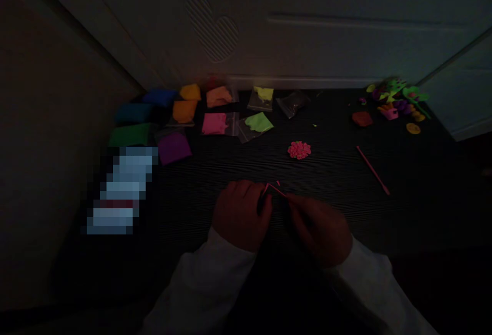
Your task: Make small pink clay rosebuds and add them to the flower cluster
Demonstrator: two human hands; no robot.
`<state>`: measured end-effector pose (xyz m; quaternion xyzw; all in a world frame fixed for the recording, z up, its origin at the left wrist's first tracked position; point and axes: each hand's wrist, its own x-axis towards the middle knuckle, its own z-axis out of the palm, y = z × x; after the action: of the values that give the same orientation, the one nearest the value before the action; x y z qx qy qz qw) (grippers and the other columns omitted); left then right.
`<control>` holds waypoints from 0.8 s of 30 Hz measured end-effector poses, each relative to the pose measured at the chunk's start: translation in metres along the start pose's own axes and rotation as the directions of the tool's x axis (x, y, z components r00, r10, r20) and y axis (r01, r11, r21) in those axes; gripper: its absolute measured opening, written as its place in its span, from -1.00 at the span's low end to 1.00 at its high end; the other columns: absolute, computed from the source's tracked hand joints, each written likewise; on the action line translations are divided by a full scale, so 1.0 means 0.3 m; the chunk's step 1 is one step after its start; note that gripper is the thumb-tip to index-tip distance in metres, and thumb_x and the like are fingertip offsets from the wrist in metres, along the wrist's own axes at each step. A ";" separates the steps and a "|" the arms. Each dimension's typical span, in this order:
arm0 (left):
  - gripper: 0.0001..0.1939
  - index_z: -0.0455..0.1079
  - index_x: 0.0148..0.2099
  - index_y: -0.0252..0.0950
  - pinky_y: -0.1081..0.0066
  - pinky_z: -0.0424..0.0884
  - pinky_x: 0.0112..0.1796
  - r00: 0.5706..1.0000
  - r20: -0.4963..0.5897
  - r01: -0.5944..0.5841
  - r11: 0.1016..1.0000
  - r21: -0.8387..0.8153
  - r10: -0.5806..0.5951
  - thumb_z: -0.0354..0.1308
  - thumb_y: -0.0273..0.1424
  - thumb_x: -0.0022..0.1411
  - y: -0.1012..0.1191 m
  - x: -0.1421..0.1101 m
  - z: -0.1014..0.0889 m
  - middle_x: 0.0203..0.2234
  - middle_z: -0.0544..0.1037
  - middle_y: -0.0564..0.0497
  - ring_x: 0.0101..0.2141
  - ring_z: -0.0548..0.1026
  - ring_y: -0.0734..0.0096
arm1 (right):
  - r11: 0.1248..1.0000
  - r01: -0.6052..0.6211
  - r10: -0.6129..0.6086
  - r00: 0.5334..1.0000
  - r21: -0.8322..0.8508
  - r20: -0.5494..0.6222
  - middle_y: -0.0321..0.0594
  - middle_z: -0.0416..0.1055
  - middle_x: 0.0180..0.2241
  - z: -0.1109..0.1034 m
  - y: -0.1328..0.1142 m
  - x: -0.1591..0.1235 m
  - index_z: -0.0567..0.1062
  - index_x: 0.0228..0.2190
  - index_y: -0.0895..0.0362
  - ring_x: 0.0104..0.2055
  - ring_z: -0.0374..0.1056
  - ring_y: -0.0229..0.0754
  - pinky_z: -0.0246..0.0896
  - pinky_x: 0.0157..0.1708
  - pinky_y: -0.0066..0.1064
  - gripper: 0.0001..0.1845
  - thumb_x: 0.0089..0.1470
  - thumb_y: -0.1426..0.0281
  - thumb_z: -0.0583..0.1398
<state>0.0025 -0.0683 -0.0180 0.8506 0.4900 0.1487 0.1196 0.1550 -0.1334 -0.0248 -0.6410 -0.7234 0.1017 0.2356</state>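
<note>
My left hand [243,214] is closed, with a small piece of pink clay [266,189] showing at its fingertips. Just right of it, my right hand [321,227] pinches a thin pink modelling tool [277,190] whose far end meets the pink piece. It is too dark to make out exactly how the two join. On the table just beyond the fingers lies a tiny pink scrap [278,183]. Farther off sits a round cluster of small pink clay petals [299,150] with a bit of green at its edge.
Bags of coloured clay, among them purple [174,148], pink [214,123] and light green [259,122], line the back left. A pink stick tool [372,171] lies at right. Clay flowers [395,96] and a reddish lump [362,118] sit back right. A blurred lit screen [123,191] is left.
</note>
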 end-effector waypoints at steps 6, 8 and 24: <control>-0.79 0.36 -0.30 -0.32 0.26 0.24 -0.28 1.000 -0.026 0.008 1.000 -0.004 -0.008 -0.06 -0.35 0.12 -0.004 0.000 0.009 -0.40 0.44 -0.07 -0.34 0.33 0.30 | 1.000 0.008 -0.007 0.997 -0.024 0.081 -0.27 0.40 -0.41 -0.004 0.002 0.014 0.31 -0.11 0.05 -0.40 0.33 -0.28 0.23 -0.37 -0.42 -0.70 0.08 0.39 -0.01; -0.79 0.36 -0.29 -0.31 0.26 0.24 -0.28 1.000 -0.021 0.009 1.000 -0.010 -0.009 -0.06 -0.36 0.12 -0.004 -0.001 0.009 -0.40 0.44 -0.07 -0.34 0.33 0.30 | 0.999 0.014 -0.011 0.996 -0.032 0.087 -0.27 0.40 -0.41 -0.006 0.003 0.017 0.31 -0.12 0.05 -0.40 0.33 -0.28 0.22 -0.37 -0.42 -0.70 0.08 0.39 -0.01; -0.77 0.36 -0.27 -0.30 0.24 0.23 -0.27 0.999 0.026 0.027 0.999 -0.025 -0.027 -0.09 -0.36 0.14 -0.006 -0.001 0.008 -0.38 0.43 -0.06 -0.33 0.31 0.29 | 0.997 0.040 -0.034 0.996 -0.068 0.085 -0.31 0.37 -0.49 0.005 0.010 0.017 0.33 -0.13 0.07 -0.47 0.29 -0.30 0.14 -0.45 -0.43 -0.71 0.09 0.37 -0.01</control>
<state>0.0018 -0.0677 -0.0208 0.8441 0.4980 0.1423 0.1387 0.1566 -0.1278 -0.0264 -0.6306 -0.7474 0.0987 0.1843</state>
